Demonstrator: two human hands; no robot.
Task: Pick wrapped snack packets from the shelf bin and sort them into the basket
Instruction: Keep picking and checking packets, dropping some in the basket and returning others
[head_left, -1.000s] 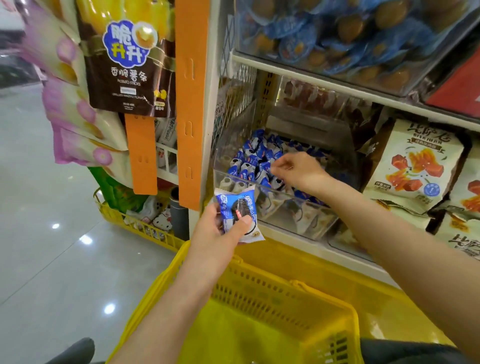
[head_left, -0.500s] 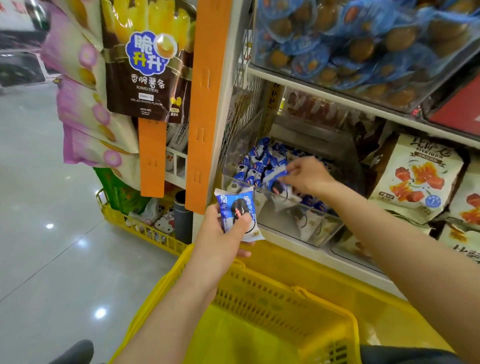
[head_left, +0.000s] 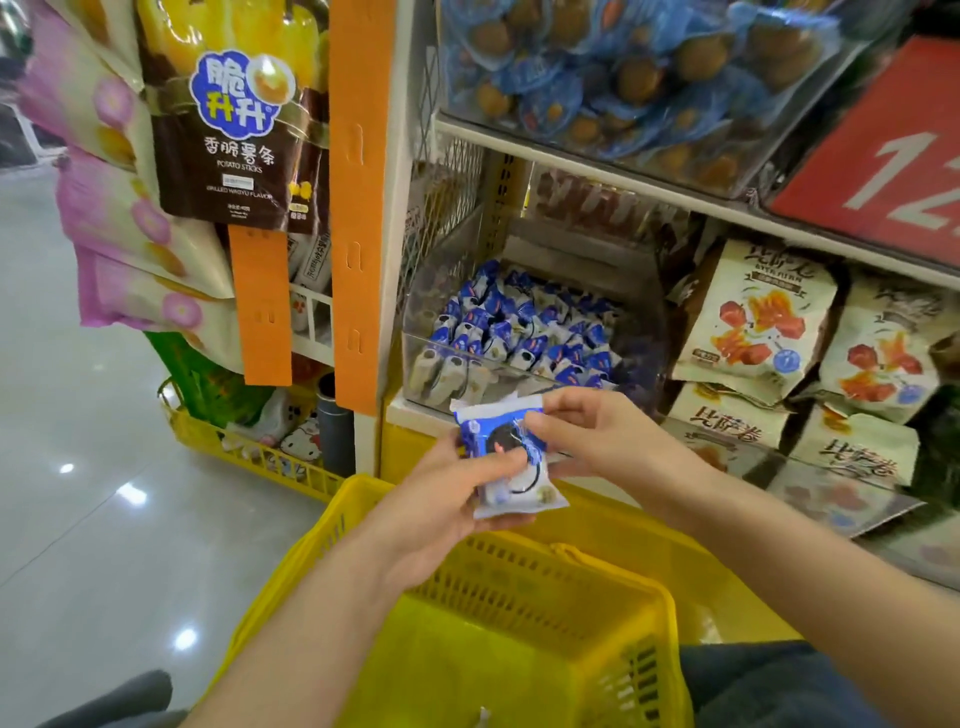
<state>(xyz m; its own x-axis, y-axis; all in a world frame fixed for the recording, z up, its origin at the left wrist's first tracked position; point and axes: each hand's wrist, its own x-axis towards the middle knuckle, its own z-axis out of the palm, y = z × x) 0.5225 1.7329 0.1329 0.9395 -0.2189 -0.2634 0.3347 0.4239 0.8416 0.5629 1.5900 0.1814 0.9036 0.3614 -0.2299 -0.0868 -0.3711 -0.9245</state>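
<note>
Drawn back out of the shelf bin (head_left: 519, 366) since half a second ago, the right hand (head_left: 597, 436) is now down at the bin's 6 o'clock, meeting the left hand (head_left: 441, 509) just above the basket (head_left: 519, 564). Brought along with it: a fresh packet (head_left: 493, 423), blue and white, laid on top of the first packet (head_left: 524, 496).

Left hand: fingers curled beneath the pair, thumb pressed across the top. Right hand: thumb and fingertips pinching the fresh packet's edge at its 3 o'clock. Both packets touching, tilted a little, clear of the basket rim. Hard to tell whether more than two in the stack.

Shelf bin clear-walled, with a heap of loose packets (head_left: 519, 327) of the same blue and white inside.

Around the bin:
- at 3 o'clock, beige pouches (head_left: 753, 312) leaning together
- at 12 o'clock, an upper bin (head_left: 623, 78) of blue-wrapped sweets
- at 2 o'clock, a red sign (head_left: 883, 156)
- at 9 o'clock, an orange strip (head_left: 358, 208)
- at 10 o'clock, past the strip, a brown potato-stick bag (head_left: 228, 135)
- at 8 o'clock, low on the shiny floor (head_left: 78, 519), a second yellow basket (head_left: 234, 452) — goods inside too blurred to name
</note>
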